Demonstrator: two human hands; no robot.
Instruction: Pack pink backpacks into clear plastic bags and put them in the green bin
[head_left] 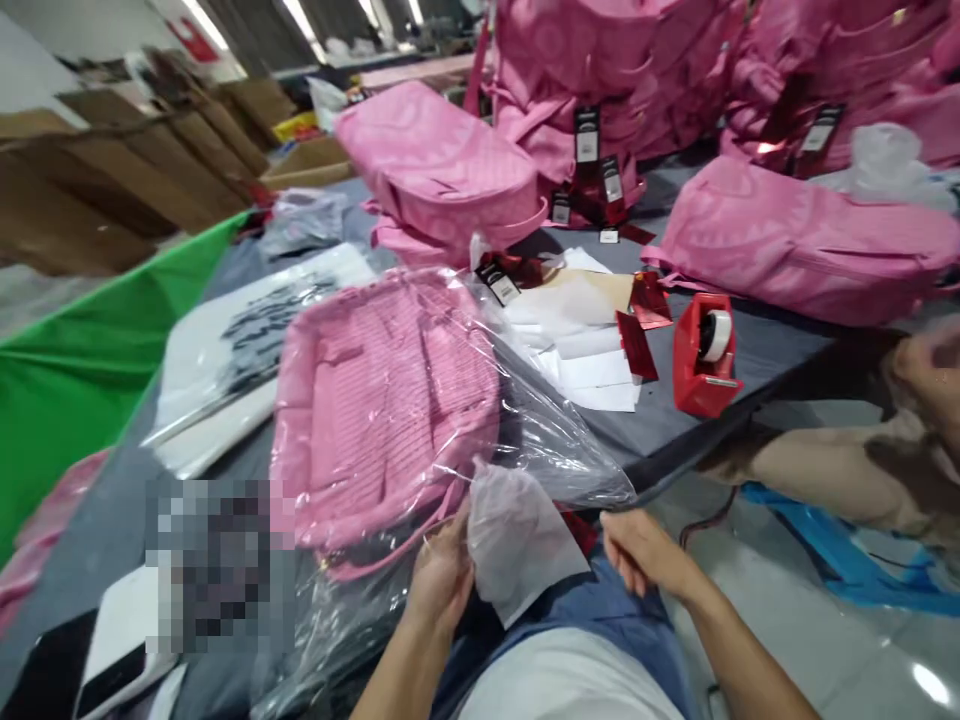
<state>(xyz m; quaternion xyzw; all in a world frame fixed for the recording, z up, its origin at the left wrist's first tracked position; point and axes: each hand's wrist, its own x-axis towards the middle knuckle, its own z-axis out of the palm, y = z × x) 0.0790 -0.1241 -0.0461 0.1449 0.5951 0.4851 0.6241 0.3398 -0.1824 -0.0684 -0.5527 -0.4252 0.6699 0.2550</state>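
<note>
in the head view, the pink backpack lies flat on the grey-covered table, in front of the person and a little to the left, with a clear plastic bag around it. the bag's loose end spreads to the right, toward the table edge. the left hand is at the near side of the backpack, its fingers closed on the edge of a thin white sheet that hangs over the lap. the right hand is to the right of the sheet, apart from it, fingers loosely curled; i cannot tell whether they hold anything. beyond the backpack, a pile of papers lies beside a red tape dispenser. a stack of printed white bags is on the left. farther back are more pink bags, one of them lying to the right. another person's leg shows at the right.
</note>
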